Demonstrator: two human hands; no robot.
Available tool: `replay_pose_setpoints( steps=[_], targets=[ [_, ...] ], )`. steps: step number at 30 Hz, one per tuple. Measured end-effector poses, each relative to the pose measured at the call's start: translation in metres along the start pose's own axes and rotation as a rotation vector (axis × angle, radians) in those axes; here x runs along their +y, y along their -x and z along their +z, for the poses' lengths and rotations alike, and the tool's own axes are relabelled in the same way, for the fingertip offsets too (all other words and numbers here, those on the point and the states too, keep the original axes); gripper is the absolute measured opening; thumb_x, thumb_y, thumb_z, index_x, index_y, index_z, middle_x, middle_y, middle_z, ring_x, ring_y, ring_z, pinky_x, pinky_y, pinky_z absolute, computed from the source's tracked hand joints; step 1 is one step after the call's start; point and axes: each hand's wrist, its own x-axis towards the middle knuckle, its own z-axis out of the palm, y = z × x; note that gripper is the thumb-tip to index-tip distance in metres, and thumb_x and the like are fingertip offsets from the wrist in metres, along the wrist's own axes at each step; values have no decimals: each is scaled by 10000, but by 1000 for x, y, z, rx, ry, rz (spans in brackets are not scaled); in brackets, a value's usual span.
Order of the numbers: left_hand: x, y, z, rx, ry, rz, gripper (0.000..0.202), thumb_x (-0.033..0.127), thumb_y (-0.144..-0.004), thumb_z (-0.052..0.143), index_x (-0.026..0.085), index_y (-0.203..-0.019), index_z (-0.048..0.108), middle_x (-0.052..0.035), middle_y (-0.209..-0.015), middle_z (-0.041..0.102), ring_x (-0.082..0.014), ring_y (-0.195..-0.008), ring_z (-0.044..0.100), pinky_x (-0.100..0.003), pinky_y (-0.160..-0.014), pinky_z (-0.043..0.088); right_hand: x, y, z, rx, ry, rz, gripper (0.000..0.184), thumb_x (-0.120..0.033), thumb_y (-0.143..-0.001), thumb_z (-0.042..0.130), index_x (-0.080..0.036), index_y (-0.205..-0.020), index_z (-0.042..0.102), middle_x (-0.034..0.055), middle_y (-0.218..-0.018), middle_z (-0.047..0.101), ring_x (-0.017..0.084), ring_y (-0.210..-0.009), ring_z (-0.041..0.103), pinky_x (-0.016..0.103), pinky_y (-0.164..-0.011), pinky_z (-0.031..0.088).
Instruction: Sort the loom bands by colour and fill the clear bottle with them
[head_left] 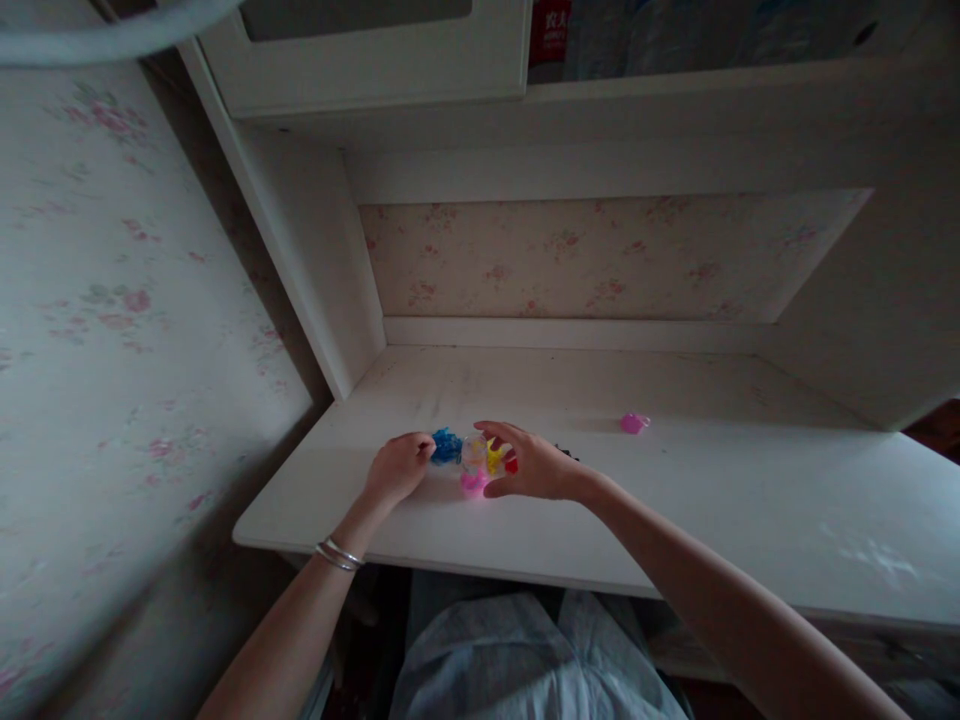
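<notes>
My left hand (401,466) is closed, thumb and fingertips pinched together at the left edge of a tangled blue bundle (446,446). What lies between those fingertips is too small to make out. Just right of the bundle is a small clear container (474,452) with a pink lower part (473,484). My right hand (534,464) curves around its right side, fingers apart, index finger near the top and thumb close to the pink part. Between this hand and the container show a yellow piece (494,457) and a red piece (511,465), partly covered by the fingers.
A pink object (634,423) lies farther back on the white desk (712,480). Small dark bits (568,452) show behind my right wrist. A cabinet (375,75) overhangs the desk, and a floral-papered wall (120,350) stands at the left.
</notes>
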Motion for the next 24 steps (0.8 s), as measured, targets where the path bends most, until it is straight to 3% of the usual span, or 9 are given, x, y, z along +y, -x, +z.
replay_pose_setpoints(
  steps=[6, 12, 18, 24],
  targets=[
    [-3, 0, -8, 90, 172, 34, 301, 387, -855, 423, 226, -882, 676, -18, -889, 707, -159, -785, 636, -233, -703, 445, 18, 6, -24, -18, -17, -8, 776, -277, -603, 756, -254, -1310, 436, 69, -1167, 551, 164, -962, 536, 264, -733, 496],
    [30, 2, -40, 207, 335, 93, 274, 388, -818, 514, 171, -874, 671, -35, -886, 670, -123, -652, 567, -231, -635, 441, 31, -10, -45, 38, 11, 103, 465, -195, -705, 634, -192, -1166, 573, 45, -1012, 637, 115, -752, 544, 238, -674, 467],
    [71, 12, -64, 112, 439, 263, 251, 373, -840, 509, 176, -856, 665, -35, -894, 623, -111, -686, 539, -228, -631, 436, 31, -40, -42, 56, 160, 159, 312, -217, -748, 591, -182, -1052, 648, 12, -901, 676, 102, -685, 550, 216, -657, 425],
    [76, 9, -54, 72, 440, 283, 191, 312, -825, 539, 192, -839, 686, -40, -930, 612, -129, -789, 577, -231, -684, 455, 16, -68, -30, -45, 454, 31, 303, -226, -782, 536, -178, -1052, 667, 42, -936, 688, 139, -795, 605, 218, -709, 412]
  ],
)
